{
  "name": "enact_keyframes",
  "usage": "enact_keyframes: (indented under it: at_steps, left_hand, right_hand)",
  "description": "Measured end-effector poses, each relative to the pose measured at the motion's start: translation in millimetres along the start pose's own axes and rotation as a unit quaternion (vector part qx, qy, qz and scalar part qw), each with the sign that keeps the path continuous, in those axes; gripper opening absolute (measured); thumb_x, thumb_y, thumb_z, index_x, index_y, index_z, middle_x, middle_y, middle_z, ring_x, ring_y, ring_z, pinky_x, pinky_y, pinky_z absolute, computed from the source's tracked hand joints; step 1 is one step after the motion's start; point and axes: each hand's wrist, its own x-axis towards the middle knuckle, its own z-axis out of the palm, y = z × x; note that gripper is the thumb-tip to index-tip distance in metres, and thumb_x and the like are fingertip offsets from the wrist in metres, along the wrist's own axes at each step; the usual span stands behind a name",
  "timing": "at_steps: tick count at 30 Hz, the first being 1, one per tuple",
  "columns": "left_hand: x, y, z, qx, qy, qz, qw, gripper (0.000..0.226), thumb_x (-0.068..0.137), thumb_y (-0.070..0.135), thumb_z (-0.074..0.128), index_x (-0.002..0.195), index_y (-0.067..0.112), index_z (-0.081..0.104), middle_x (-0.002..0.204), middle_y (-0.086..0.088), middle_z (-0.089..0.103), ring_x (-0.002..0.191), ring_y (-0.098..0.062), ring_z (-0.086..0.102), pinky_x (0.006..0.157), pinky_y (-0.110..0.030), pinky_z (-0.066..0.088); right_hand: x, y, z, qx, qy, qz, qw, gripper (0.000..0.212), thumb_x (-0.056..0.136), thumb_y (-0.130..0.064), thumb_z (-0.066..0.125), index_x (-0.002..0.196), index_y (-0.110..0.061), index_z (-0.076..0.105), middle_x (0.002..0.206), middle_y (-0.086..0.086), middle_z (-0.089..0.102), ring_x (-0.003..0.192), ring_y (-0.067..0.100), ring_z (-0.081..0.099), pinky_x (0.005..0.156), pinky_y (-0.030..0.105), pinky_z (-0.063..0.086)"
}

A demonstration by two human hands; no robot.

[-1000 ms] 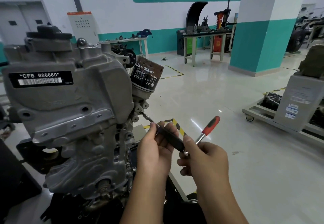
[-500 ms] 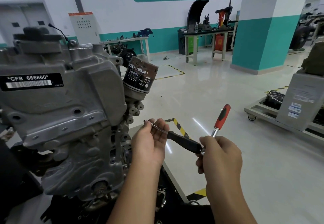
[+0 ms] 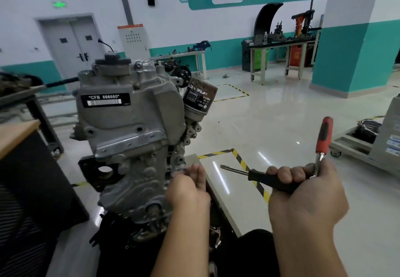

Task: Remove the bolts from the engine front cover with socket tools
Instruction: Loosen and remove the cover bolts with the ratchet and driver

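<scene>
The engine front cover (image 3: 129, 129) faces the camera, a stiff, heavy cast-metal piece fixed upright on its stand; its bolts look small, hard and probably oily, best taken by the head between fingertip and thumb once the tool has loosened them. The left hand (image 3: 188, 188) is at the cover's lower right edge, fingers curled as if pinching something small, though blur hides what, if anything, they hold. The right hand (image 3: 303, 192) is apart from the engine, fingers clenched round a black-handled driver (image 3: 257, 176) and the steel neck of a red-handled ratchet (image 3: 323, 138). An oil filter (image 3: 199, 101) juts from the engine's upper right.
</scene>
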Motion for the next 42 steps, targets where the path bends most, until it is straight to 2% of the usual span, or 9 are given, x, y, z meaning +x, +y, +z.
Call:
enact_keyframes:
  at_steps: [6, 9, 12, 16, 20, 22, 29, 38, 42]
  left_hand:
    - [-63, 41, -59, 0.143, -0.039, 0.242, 0.959, 0.028, 0.109, 0.025, 0.039, 0.093, 0.012, 0.058, 0.084, -0.005, 0.075, 0.084, -0.018, 0.074, 0.074, -0.026, 0.058]
    - [-88, 76, -84, 0.404, -0.097, 0.599, 0.685, 0.031, 0.104, 0.035, 0.034, 0.100, 0.023, 0.063, 0.089, 0.013, 0.069, 0.085, -0.002, 0.065, 0.071, -0.012, 0.046]
    - [-100, 121, -105, 0.593, -0.134, 0.622, 0.494, 0.031, 0.104, 0.046, 0.025, 0.104, 0.029, 0.052, 0.078, 0.010, 0.064, 0.070, -0.012, 0.062, 0.061, -0.038, 0.051]
    - [-104, 187, -126, 0.586, -0.101, 0.637, 0.490, 0.022, 0.104, 0.047, 0.026, 0.091, 0.037, 0.042, 0.059, 0.011, 0.053, 0.053, -0.007, 0.052, 0.049, -0.036, 0.043]
    - [-109, 249, -131, 0.582, -0.110, 0.627, 0.506, 0.033, 0.102, 0.050, 0.026, 0.088, 0.030, 0.047, 0.060, 0.013, 0.052, 0.050, -0.009, 0.045, 0.049, -0.036, 0.037]
    - [-110, 271, -128, 0.597, -0.117, 0.604, 0.515, 0.036, 0.102, 0.049, 0.029, 0.087, 0.024, 0.050, 0.060, 0.009, 0.048, 0.055, -0.012, 0.047, 0.056, -0.042, 0.044]
    - [-93, 340, -125, 0.605, -0.130, 0.595, 0.513, 0.026, 0.107, 0.029, 0.039, 0.091, 0.019, 0.057, 0.067, 0.004, 0.052, 0.058, -0.005, 0.045, 0.057, -0.032, 0.038]
    - [-49, 417, -161, 0.628, -0.115, 0.598, 0.485, 0.025, 0.107, 0.026, 0.040, 0.089, 0.019, 0.057, 0.072, -0.003, 0.058, 0.060, -0.005, 0.048, 0.056, -0.020, 0.037]
    - [-24, 488, -227, 0.649, 0.040, 0.558, 0.516, 0.026, 0.108, 0.027, 0.037, 0.090, 0.019, 0.055, 0.070, 0.003, 0.056, 0.060, -0.013, 0.054, 0.054, -0.031, 0.037]
  right_hand:
    - [-66, 15, 7, 0.001, -0.146, 0.169, 0.975, 0.007, 0.082, -0.012, 0.049, 0.077, -0.016, 0.045, 0.065, 0.003, 0.044, 0.053, 0.023, 0.045, 0.065, 0.035, 0.045]
    - [-113, 46, 6, 0.029, -0.228, 0.258, 0.938, 0.001, 0.082, -0.012, 0.053, 0.081, -0.012, 0.053, 0.073, 0.006, 0.052, 0.060, 0.023, 0.053, 0.066, 0.036, 0.053]
    - [-154, 68, 6, 0.048, -0.283, 0.324, 0.902, 0.017, 0.089, -0.026, 0.060, 0.089, -0.008, 0.062, 0.086, 0.012, 0.065, 0.079, 0.028, 0.068, 0.078, 0.041, 0.060]
    - [-183, 87, 16, -0.359, -0.332, 0.073, 0.869, 0.043, 0.088, -0.058, 0.064, 0.089, -0.016, 0.073, 0.093, 0.007, 0.077, 0.083, 0.028, 0.072, 0.076, 0.039, 0.062]
    - [-188, 93, 35, -0.482, -0.452, -0.317, 0.680, 0.021, 0.094, -0.060, 0.050, 0.099, -0.043, 0.061, 0.107, -0.025, 0.057, 0.102, -0.003, 0.055, 0.080, 0.014, 0.043]
    - [-192, 105, 50, -0.467, -0.582, -0.272, 0.607, 0.029, 0.104, -0.047, 0.043, 0.082, -0.039, 0.059, 0.083, -0.021, 0.058, 0.081, -0.002, 0.054, 0.071, 0.020, 0.040]
    - [-220, 141, 88, -0.350, -0.587, 0.288, 0.671, 0.031, 0.108, -0.028, 0.049, 0.084, -0.013, 0.064, 0.073, 0.008, 0.062, 0.058, 0.017, 0.052, 0.061, 0.034, 0.045]
    - [-273, 229, 109, -0.295, -0.506, 0.365, 0.724, 0.023, 0.102, -0.027, 0.054, 0.086, -0.011, 0.061, 0.060, 0.000, 0.050, 0.041, 0.009, 0.034, 0.042, 0.022, 0.030]
    - [-292, 264, 120, -0.226, -0.461, 0.413, 0.752, 0.028, 0.104, -0.032, 0.053, 0.089, -0.010, 0.063, 0.060, -0.002, 0.052, 0.040, 0.007, 0.036, 0.040, 0.020, 0.033]
